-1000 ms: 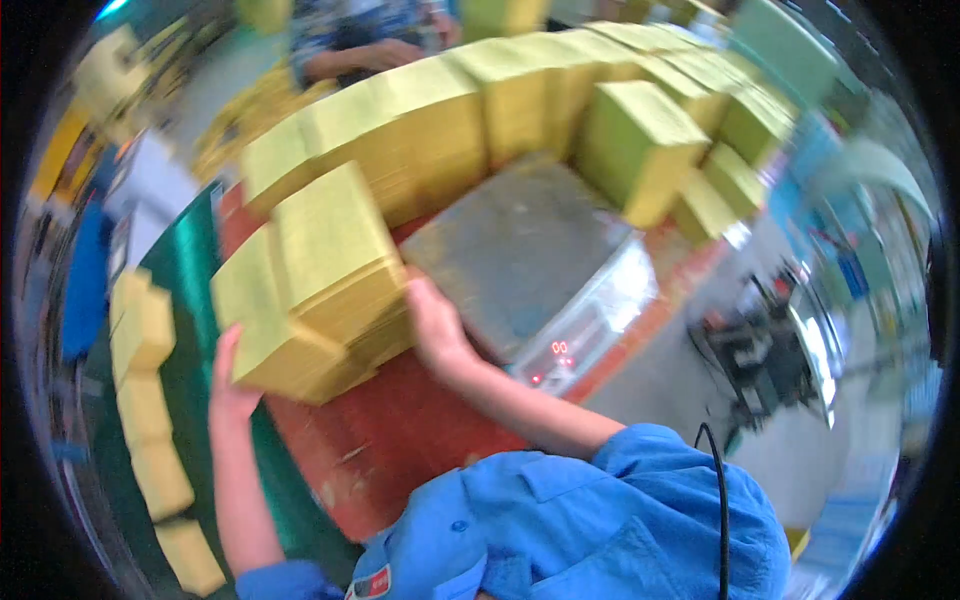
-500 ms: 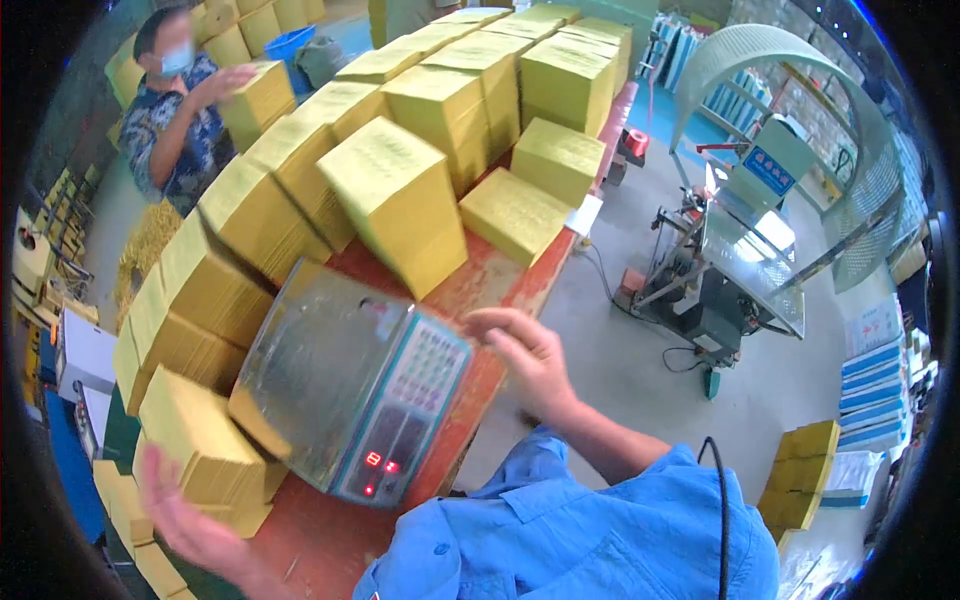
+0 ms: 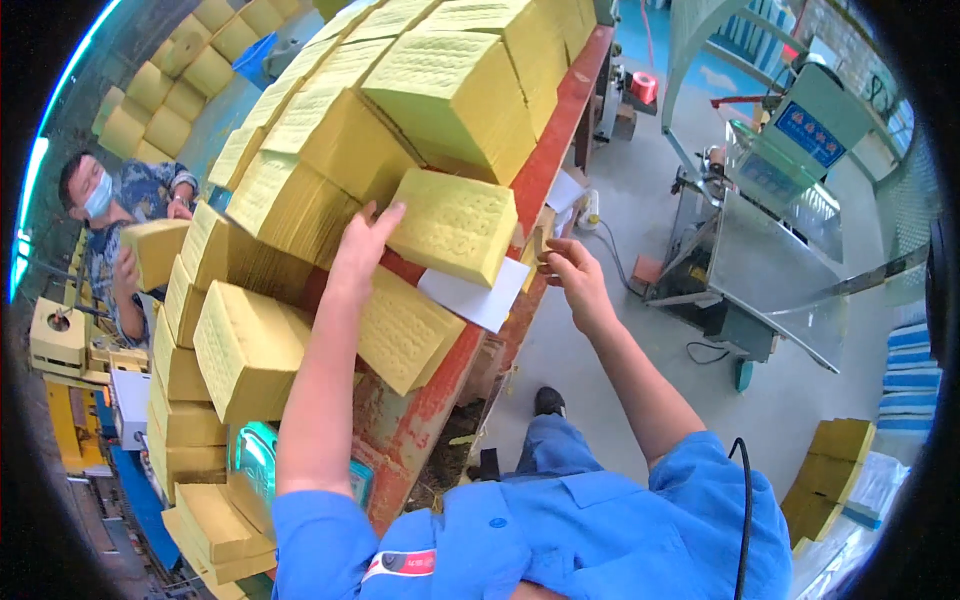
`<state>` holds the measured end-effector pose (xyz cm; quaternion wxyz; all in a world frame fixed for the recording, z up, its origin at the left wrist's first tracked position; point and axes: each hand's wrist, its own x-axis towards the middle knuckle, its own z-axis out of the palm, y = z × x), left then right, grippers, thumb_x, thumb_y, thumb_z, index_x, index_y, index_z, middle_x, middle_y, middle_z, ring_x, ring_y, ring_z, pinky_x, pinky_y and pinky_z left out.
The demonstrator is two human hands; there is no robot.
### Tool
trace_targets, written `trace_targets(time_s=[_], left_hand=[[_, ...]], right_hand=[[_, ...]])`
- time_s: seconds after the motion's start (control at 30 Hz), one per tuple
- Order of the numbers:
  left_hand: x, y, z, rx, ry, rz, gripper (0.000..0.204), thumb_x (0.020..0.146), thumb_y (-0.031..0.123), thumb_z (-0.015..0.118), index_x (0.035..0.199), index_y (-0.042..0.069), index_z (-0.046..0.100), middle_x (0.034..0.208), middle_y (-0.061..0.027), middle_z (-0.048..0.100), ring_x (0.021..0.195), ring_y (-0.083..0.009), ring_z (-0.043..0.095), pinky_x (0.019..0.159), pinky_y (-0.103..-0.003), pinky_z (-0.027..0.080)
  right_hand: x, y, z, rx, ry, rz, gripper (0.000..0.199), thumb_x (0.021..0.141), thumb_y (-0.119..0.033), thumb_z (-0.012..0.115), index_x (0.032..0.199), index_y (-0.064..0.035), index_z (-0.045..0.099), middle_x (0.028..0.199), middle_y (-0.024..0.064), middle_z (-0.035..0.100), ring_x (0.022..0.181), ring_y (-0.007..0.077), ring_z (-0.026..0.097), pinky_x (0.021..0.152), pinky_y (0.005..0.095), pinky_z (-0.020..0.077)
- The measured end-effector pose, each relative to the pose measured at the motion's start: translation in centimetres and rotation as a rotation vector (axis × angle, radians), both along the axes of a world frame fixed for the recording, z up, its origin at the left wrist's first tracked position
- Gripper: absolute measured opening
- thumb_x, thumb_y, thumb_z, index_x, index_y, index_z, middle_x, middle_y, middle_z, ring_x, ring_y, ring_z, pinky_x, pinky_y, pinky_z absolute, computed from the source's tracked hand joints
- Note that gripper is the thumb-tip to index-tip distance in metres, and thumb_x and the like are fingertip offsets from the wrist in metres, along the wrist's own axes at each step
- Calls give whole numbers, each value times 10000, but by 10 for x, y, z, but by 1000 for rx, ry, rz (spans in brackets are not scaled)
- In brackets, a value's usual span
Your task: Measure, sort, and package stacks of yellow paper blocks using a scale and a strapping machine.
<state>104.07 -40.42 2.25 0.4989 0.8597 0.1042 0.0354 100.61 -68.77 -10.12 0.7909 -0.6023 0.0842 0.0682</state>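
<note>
Workshop. Grey floor (image 3: 720,420), smooth, open to the right of the bench. Red-painted table (image 3: 410,430) runs diagonally up the view, its paint scuffed and worn through in patches near the lower end.

Right of it, a metal-framed machine (image 3: 770,265) with a slanted plate and a blue sign panel (image 3: 812,135); a curved pale guard (image 3: 690,50) arches at its upper left. Co-worker (image 3: 150,190) in patterned clothing and a mask at the far left, one hand on a yellow block (image 3: 155,255).

Tall stacks of yellow paper (image 3: 445,95) line the table's far side, packed close, edges finely layered. More yellow blocks (image 3: 825,480) at the lower right, near blue-and-white bundles (image 3: 905,385). Red spool (image 3: 643,88) beyond the table edge.

In hand's reach: a paper block (image 3: 455,225), low and oblong, yellow, rows of small dimpled marks on top. Lies at the table's near edge, partly over a white sheet (image 3: 480,300), just above a second block (image 3: 405,330).

Left hand (image 3: 365,240) at its left end, thumb and fingers spread; cannot tell whether it grips. Right hand (image 3: 575,275) apart from it, fingers curled toward the thumb; cannot tell if anything is pinched.
</note>
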Motion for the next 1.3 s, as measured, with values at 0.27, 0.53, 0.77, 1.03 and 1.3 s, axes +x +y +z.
trace_targets(time_s=[0.27,0.53,0.77,1.03,1.3], left_hand=[[60,-30,-25,-285,475,-310,668,839,302,730,1374,16,451,1275,-97,579,1156,-189,547,1020,-337,399],[48,-63,-20,241,111,-175,784,830,326,738,1429,-14,363,1361,-163,493,1237,-247,493,1080,-354,350],[-18,-62,-38,-761,265,189,510,976,282,552,1379,-6,431,1385,-145,486,1236,-246,499,1069,-374,379],[-24,-84,-28,-985,155,-18,368,935,135,524,1269,-18,510,1287,-133,571,1158,-222,562,1027,-381,424],[-89,-124,11,-818,-117,-77,736,849,173,650,1453,-26,278,1387,-154,448,1272,-235,454,1076,-370,365]], right_hand=[[32,-14,-21,360,197,114,413,984,-301,506,1200,46,556,1069,113,649,925,197,633,813,324,506],[8,-6,0,435,150,105,450,933,-221,613,1276,57,524,1176,131,619,1060,187,593,957,328,455],[6,12,8,526,51,123,502,883,-119,664,1325,43,491,1190,100,607,1086,167,571,952,311,447],[28,7,12,515,77,282,366,972,-263,510,1234,-8,538,1124,86,628,1002,174,610,891,317,484],[-9,-22,32,816,191,275,519,976,-298,479,1405,-15,404,1350,132,523,1165,219,558,978,356,459]])
